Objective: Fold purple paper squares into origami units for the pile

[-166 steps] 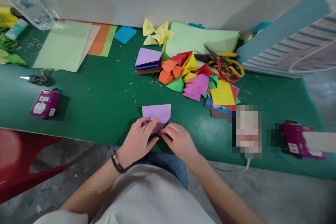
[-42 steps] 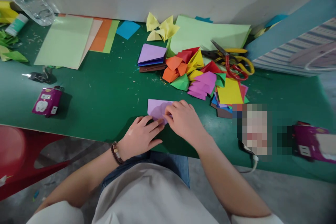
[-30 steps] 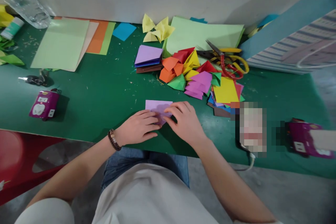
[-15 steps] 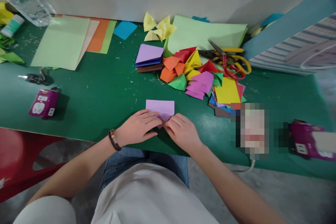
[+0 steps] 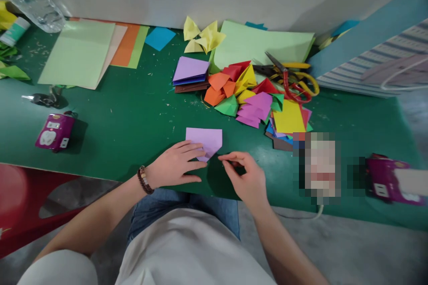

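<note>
Right hand (image 5: 246,177) — off one lilac sheet (image 5: 211,138)

The flat green tabletop (image 5: 133,111) lies open far-left of the folded lilac paper (image 5: 210,139). Multicoloured folded-paper pieces (image 5: 245,95) block the far-right side.

The left arm (image 5: 96,218) reaches over the near edge of the tabletop (image 5: 133,120). The left hand (image 5: 174,162) is palm down, with its fingers a bit spread and pointing to the right hand (image 5: 246,176), and its thumb sticks out nearest that edge. The right arm (image 5: 289,240) slants in from the other side. The right hand curls loosely, thumb and pointing finger close at the tips
</note>
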Demonstrator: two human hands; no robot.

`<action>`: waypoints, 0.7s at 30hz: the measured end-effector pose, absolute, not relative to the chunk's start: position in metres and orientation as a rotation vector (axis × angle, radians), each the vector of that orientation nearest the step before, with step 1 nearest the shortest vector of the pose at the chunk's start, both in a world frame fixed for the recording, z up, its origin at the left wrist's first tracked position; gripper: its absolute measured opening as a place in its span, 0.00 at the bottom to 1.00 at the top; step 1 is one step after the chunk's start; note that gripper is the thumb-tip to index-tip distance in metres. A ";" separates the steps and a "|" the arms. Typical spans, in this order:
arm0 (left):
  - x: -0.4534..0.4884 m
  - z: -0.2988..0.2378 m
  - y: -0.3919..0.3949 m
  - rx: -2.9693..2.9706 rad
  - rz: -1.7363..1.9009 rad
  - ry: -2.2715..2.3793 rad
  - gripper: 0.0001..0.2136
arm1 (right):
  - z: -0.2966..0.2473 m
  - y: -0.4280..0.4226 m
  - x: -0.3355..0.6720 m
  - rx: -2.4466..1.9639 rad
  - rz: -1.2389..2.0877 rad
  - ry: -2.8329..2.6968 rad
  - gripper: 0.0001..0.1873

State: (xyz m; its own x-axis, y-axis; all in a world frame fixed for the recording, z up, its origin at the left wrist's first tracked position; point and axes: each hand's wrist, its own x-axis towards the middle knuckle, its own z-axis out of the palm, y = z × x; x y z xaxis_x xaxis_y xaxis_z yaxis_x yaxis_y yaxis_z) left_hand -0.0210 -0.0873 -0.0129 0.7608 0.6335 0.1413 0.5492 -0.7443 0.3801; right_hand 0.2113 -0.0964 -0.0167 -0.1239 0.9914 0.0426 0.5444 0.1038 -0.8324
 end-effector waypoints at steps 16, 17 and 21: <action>0.002 -0.013 -0.119 2.470 0.398 1.264 0.21 | -0.026 -0.086 0.193 -1.561 0.663 -1.898 0.05; 0.001 -0.013 -0.119 2.472 0.395 1.262 0.21 | -0.026 -0.085 0.193 -1.571 0.661 -1.893 0.05; 0.001 -0.013 -0.119 2.479 0.389 1.250 0.20 | -0.027 -0.082 0.192 -1.605 0.679 -1.858 0.05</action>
